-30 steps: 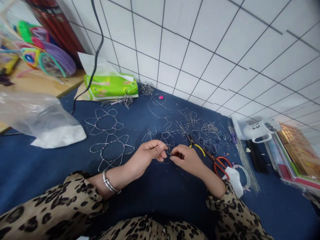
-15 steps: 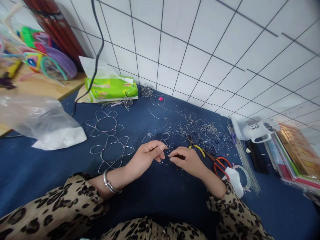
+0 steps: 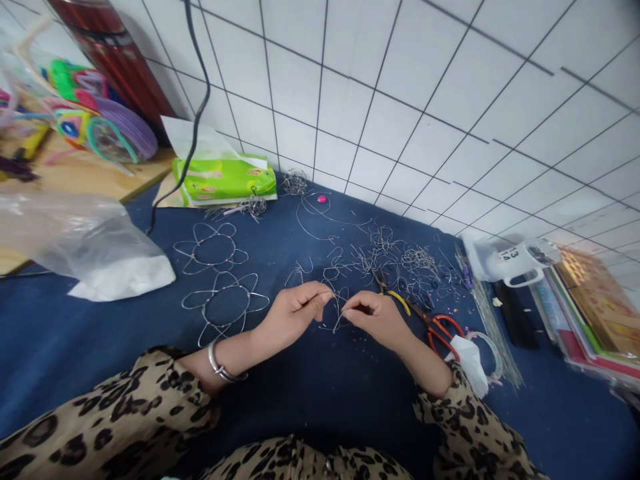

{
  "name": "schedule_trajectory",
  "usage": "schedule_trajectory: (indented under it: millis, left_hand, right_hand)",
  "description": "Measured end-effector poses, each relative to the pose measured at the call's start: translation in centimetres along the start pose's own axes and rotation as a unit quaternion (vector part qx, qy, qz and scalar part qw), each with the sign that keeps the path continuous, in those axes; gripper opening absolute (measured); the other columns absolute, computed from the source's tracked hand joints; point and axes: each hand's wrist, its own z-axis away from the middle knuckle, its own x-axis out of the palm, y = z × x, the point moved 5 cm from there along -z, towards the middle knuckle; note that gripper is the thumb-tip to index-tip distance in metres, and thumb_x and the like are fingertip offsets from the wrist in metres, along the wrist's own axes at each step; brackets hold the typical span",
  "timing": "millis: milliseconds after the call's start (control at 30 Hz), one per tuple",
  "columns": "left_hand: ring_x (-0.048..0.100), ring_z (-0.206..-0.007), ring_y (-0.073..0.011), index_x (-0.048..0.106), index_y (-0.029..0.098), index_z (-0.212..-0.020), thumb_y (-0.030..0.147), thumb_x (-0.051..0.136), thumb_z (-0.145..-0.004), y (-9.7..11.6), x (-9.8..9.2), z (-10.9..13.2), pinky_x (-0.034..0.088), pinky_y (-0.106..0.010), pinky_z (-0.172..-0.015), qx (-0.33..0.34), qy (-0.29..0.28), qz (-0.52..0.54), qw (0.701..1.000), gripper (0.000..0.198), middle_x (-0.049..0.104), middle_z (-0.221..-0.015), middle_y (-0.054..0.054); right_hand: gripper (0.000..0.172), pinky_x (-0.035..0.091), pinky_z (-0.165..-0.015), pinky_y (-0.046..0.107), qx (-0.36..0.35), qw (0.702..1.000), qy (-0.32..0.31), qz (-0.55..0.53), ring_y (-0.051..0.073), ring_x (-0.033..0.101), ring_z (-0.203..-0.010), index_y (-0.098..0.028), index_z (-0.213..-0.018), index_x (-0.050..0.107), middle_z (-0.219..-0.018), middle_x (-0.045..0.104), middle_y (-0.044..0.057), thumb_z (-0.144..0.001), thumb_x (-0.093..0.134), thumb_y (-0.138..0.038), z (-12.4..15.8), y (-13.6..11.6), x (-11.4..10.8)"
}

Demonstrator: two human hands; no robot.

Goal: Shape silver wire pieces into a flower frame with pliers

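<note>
My left hand (image 3: 300,312) is closed in a pinch on a thin piece of wire (image 3: 338,319), its fingertips near the middle of the table. Facing it a short gap away, my right hand (image 3: 376,321) pinches the same thin wire, as far as I can see; the fine ends are hard to make out. On the left lie two flower-shaped wire rings with small pink beads, the nearer wire flower (image 3: 226,307) and the farther wire flower (image 3: 213,247). Yellow-handled pliers (image 3: 397,299) and orange-handled scissors (image 3: 443,330) rest beyond my right hand.
Tangled wire scraps (image 3: 420,260) spread along the wall side. A green tissue pack (image 3: 227,180), a plastic bag (image 3: 115,253) and a black cable (image 3: 197,120) are at left. A white mug (image 3: 515,260), straight wires (image 3: 493,333) and books (image 3: 590,313) stand at right.
My hands have moved slightly apart, the right one a little rightward, and more of the wire shows between them. The view has shifted very slightly.
</note>
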Motion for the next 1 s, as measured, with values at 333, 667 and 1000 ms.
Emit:
schedule_trajectory:
  millis: [333, 667, 1000]
  left_hand:
    - [0.052, -0.057, -0.0119, 0.058, 0.018, -0.099, 0.036, 0.042, -0.087, 2.1, -0.5, -3.4, 0.044, -0.024, -0.055, 0.004, -0.04, 0.027, 0.999, 0.027, 0.058, -0.064, -0.001]
    - [0.039, -0.046, -0.0077, 0.057, 0.018, -0.084, 0.038, 0.043, -0.086, 0.8, -0.5, -6.3, 0.031, -0.02, -0.045, -0.013, -0.063, 0.048, 0.997, 0.025, 0.053, -0.058, 0.003]
    - [0.042, -0.054, -0.0102, 0.054, 0.019, -0.08, 0.035, 0.037, -0.09, -0.3, -2.1, -6.2, 0.034, -0.024, -0.057, 0.031, 0.009, -0.019, 0.999, 0.026, 0.047, -0.055, 0.004]
  right_hand:
    - [0.027, 0.035, -0.042, 0.017, 0.072, 0.982, -0.019, -0.172, 0.005, 0.047, -0.047, -0.017, -0.09, 0.06, -0.065, 0.054, -0.002, -0.078, 0.054, -0.04, -2.4, 0.6, -1.3]
    - [0.022, 0.038, -0.048, 0.019, 0.028, 0.991, 0.048, -0.122, 0.007, 0.047, -0.05, -0.018, -0.081, 0.059, -0.064, 0.053, -0.003, -0.078, 0.054, -0.04, -5.6, 1.7, -1.4]
    - [0.034, 0.041, -0.074, 0.038, -0.002, 0.89, 0.138, 0.434, 0.026, 0.051, -0.089, -0.019, -0.097, 0.059, -0.091, 0.057, 0.012, -0.08, 0.05, -0.047, -2.3, 0.6, -4.7]
